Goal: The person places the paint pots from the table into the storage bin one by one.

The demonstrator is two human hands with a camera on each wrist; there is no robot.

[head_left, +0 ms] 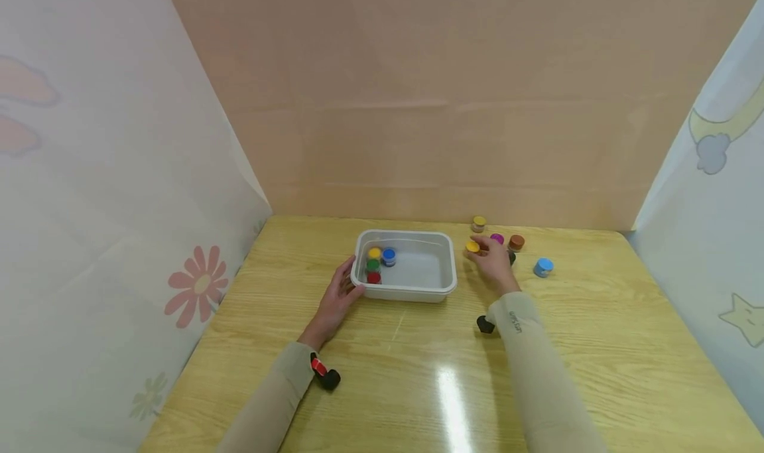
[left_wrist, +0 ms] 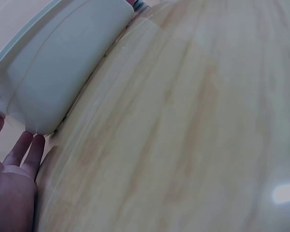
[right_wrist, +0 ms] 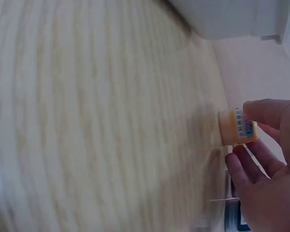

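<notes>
My left hand (head_left: 335,302) is at the left end of a white plastic container (head_left: 406,292), its fairly straight fingers (left_wrist: 35,151) touching the outer wall. Four small paint jars stand inside at the left: yellow-lidded (head_left: 374,253), blue-lidded (head_left: 388,257), green-lidded (head_left: 373,266) and red-lidded (head_left: 373,278). To the right of the container, my right hand (head_left: 493,263) pinches a yellow-orange paint jar (right_wrist: 236,126) between thumb and fingers. In the right wrist view its label faces the camera and its base is close over the table.
Around the right hand stand other jars: yellow-lidded (head_left: 479,223), magenta-lidded (head_left: 497,239), brown-lidded (head_left: 516,243) and light blue (head_left: 544,267). A dark jar (head_left: 511,258) is partly hidden behind the hand. A brown backdrop (head_left: 418,141) rises at the table's far edge.
</notes>
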